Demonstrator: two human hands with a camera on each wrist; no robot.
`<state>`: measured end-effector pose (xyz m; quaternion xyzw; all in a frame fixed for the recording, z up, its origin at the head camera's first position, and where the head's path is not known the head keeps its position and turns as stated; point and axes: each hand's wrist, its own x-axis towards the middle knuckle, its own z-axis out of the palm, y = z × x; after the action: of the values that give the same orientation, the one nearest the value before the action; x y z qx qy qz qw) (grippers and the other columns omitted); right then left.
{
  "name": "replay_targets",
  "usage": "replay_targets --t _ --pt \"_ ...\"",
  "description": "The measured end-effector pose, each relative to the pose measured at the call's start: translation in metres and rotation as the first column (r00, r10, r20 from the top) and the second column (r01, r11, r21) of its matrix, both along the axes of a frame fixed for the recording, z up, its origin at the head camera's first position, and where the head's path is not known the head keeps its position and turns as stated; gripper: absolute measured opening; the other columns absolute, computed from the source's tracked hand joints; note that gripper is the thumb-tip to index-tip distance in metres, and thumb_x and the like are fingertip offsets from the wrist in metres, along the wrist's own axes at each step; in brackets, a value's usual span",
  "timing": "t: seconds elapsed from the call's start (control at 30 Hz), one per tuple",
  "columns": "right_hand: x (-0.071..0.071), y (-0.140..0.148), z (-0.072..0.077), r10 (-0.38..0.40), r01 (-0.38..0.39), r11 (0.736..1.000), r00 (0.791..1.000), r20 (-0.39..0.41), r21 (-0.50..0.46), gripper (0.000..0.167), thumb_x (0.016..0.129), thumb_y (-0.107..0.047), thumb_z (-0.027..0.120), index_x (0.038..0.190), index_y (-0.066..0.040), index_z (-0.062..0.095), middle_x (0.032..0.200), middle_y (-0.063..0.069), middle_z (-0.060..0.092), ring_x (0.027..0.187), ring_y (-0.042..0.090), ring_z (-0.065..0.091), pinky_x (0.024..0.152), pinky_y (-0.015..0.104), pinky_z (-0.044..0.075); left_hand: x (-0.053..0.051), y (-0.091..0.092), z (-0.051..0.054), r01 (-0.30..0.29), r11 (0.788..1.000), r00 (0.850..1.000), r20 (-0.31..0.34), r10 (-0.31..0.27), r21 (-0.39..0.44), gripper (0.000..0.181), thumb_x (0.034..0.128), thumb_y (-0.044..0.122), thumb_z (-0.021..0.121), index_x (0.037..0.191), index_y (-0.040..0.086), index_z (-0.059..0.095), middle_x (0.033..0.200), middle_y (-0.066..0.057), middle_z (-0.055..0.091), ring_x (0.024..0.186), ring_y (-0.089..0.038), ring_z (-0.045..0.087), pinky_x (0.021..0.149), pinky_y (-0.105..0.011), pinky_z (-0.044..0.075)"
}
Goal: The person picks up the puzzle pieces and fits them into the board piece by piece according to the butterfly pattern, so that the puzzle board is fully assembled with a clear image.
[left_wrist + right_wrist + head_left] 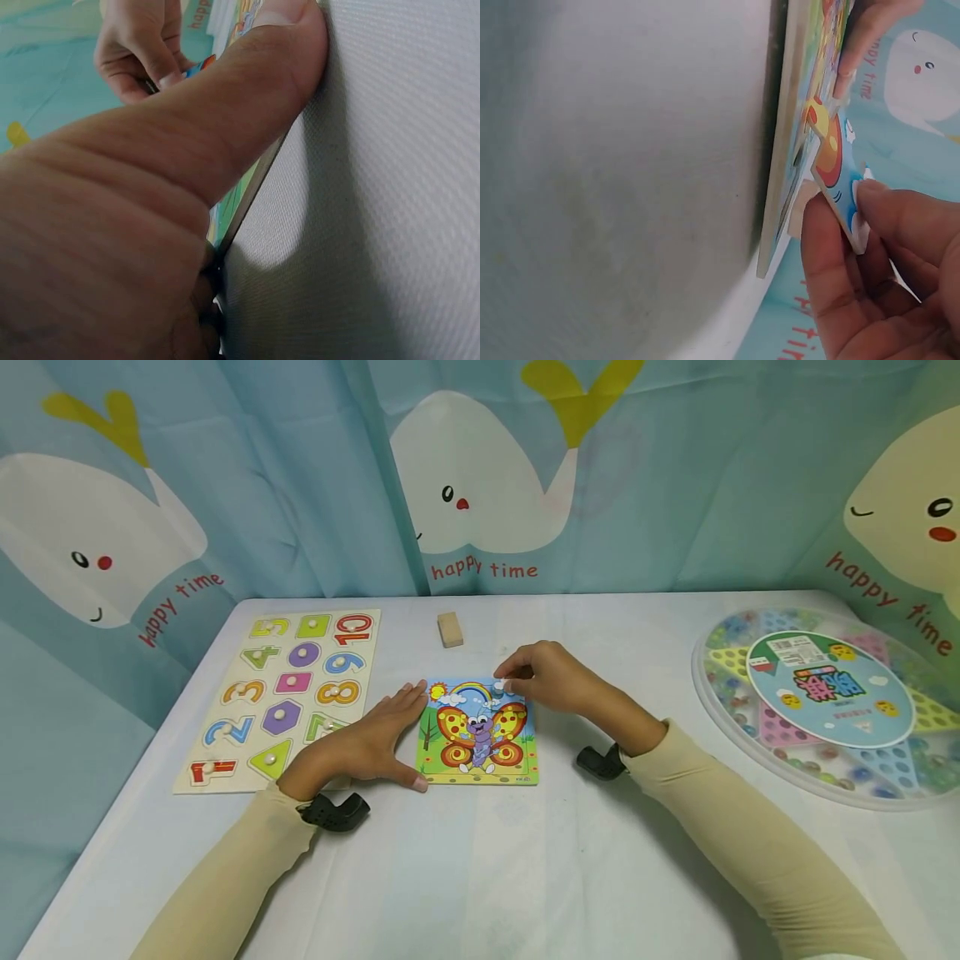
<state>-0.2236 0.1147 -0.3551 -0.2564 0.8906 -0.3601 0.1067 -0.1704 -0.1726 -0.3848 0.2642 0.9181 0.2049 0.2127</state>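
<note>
A square butterfly jigsaw puzzle (480,764) lies on the table between the two hands. My left hand (378,739) rests along its left side, fingers spread straight at the upper corner and thumb at the lower corner. At the puzzle's upper right, my right hand (551,677) pinches a puzzle piece (840,169) between thumb and fingers. That piece shows blue sky and part of an orange-red wing; in the right wrist view it is tilted up from the board. The left thumb (247,105) fills much of the left wrist view and hides part of the board.
On the left lies a number-and-shape peg board (300,752), partly under the left forearm. A small wooden block (450,630) sits behind the puzzle. To the right is a round marble game box (832,689). A whale-print curtain (637,527) hangs behind the table.
</note>
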Motion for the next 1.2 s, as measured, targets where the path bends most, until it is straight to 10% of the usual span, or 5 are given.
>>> replay_targets --t 1.2 --pt "-0.0082 -0.0081 -0.0067 0.016 -0.021 0.987 0.999 0.035 0.162 0.019 0.090 -0.003 0.066 0.108 0.000 0.071 0.107 0.010 0.064 0.093 0.023 0.054 0.082 0.037 0.048 0.0005 -0.0002 -0.0003 -0.001 1.000 1.000 0.001 0.001 0.002 0.123 0.0704 0.053 0.083 0.156 0.008 0.007 0.162 0.000 -0.006 0.147 -0.017 -0.010 0.118 -0.040 0.000"
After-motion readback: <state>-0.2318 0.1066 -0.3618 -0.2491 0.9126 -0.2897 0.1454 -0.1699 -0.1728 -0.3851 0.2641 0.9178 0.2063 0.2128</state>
